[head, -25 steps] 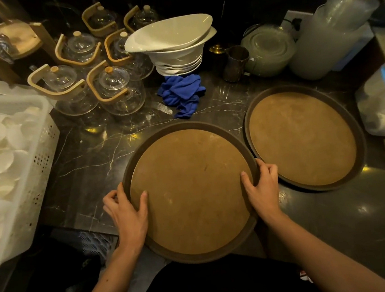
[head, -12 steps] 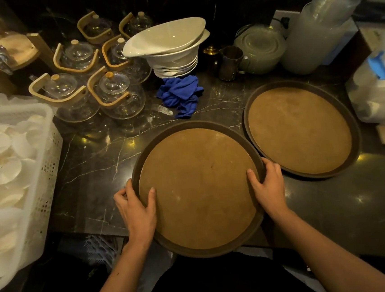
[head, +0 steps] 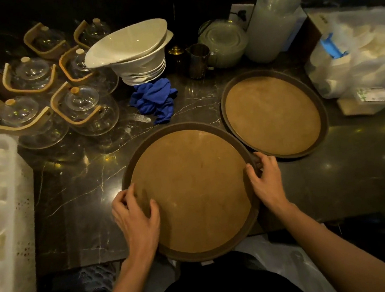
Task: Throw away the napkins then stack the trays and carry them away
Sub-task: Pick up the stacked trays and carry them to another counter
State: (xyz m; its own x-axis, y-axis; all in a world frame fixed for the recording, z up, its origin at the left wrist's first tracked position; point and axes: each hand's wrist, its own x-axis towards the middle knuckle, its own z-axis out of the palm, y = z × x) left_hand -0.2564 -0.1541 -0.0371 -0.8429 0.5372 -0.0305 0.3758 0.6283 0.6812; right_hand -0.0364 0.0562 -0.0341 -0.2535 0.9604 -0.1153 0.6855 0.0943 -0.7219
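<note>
Two round trays with dark raised rims and tan, matte, cork-like liners are seen on a dark veined marble counter [head: 75, 204]. At far left, a white perforated plastic crate [head: 16, 210] is noted, filled with pale shell-shaped dishes. Behind it, six clear glass teapots [head: 82, 109] with bent wooden handles are counted, clustered close together. A stack of white ceramic bowls [head: 135, 54] stands behind a crumpled blue cloth [head: 155, 97], which lies just beyond the near tray [head: 191, 188]. The near tray overhangs the counter's front edge and is gripped at both sides: the left hand [head: 134, 215] is closed over the left rim with the thumb on the liner, and the right hand [head: 266, 178] is closed over the right rim. The far tray [head: 273, 114] lies flat to the right, its rim just beside or touching the near tray's. A small metal jug [head: 198, 60], stacked glass plates [head: 223, 41] and white plastic bags [head: 361, 54] crowd the right rear.
</note>
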